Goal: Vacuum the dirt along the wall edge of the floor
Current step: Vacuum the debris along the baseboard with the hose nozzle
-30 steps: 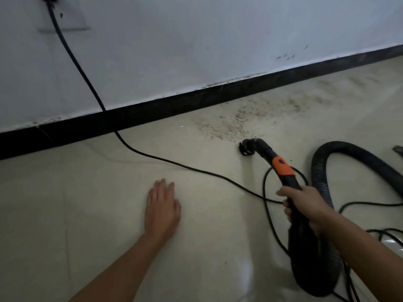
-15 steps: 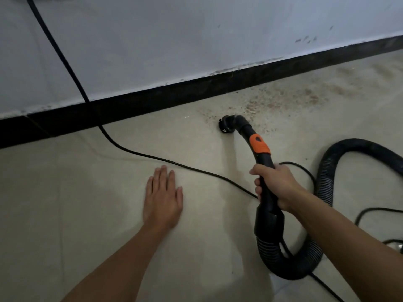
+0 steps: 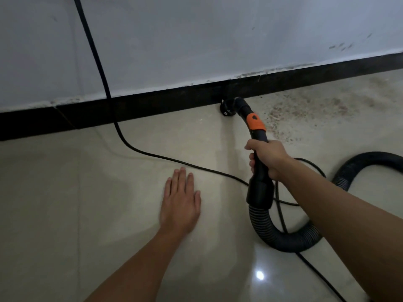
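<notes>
On the pale tiled floor (image 3: 109,203), my left hand (image 3: 180,205) lies flat, fingers together, while my right hand (image 3: 267,159) clamps the stiff, light vacuum wand (image 3: 258,136), nozzle (image 3: 227,107) beyond my fingers at the baseboard (image 3: 152,105), dirt (image 3: 305,110) rightward.

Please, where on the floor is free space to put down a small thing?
Bare tile lies left of the left hand, between the black baseboard and the near edge. Crowded: right side, with the ribbed hose, power cord, right hand and dirt patch.
</notes>
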Tool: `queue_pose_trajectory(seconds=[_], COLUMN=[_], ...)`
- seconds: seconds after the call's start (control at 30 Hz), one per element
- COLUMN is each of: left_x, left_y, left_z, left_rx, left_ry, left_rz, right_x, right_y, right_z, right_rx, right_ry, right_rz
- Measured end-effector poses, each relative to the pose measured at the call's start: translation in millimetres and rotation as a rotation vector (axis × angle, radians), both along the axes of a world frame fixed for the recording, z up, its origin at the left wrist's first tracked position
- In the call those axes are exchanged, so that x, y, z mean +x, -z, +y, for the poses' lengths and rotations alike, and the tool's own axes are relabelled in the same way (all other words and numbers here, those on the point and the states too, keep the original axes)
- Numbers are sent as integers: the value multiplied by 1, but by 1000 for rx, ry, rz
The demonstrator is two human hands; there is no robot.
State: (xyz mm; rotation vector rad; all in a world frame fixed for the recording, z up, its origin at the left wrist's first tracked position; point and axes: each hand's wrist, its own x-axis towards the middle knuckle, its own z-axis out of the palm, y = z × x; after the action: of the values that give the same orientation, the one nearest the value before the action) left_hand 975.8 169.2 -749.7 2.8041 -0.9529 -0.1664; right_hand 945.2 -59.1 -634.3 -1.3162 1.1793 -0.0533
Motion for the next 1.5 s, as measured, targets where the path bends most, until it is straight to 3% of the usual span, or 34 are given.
queue_pose_trajectory(seconds=[0.23,0.37,0.5,0.63,0.87,1.03,1.3,1.5], left_x=[0,0,0,-1,-3,-6,-21,-15], left_y=[3,1,-2,-7,-12,-26,-62,-51], left_z=[0,1,2,1,0,-1,-63,-132], left_rx=[6,5,5,-6,17,119,-158,-12], left_ry=[5,7,14,2,12,60,333,329], left_rz=[7,12,18,28,35,94,77,127], right_x=[22,20,-5,-72,-205,-257,-281,-255], right_y=[3,1,-3,-3,-8,-15,-30,-11], right_z=[21,32,22,5,-5,1,-26,-56], right_rx=[5,-32,-306,-522,-260,-377,-166,-86], right_ry=[-33,-163,-328,-356,-186,-119,555,719], right_rz=[-3,6,127,276,224,153,-55,-73])
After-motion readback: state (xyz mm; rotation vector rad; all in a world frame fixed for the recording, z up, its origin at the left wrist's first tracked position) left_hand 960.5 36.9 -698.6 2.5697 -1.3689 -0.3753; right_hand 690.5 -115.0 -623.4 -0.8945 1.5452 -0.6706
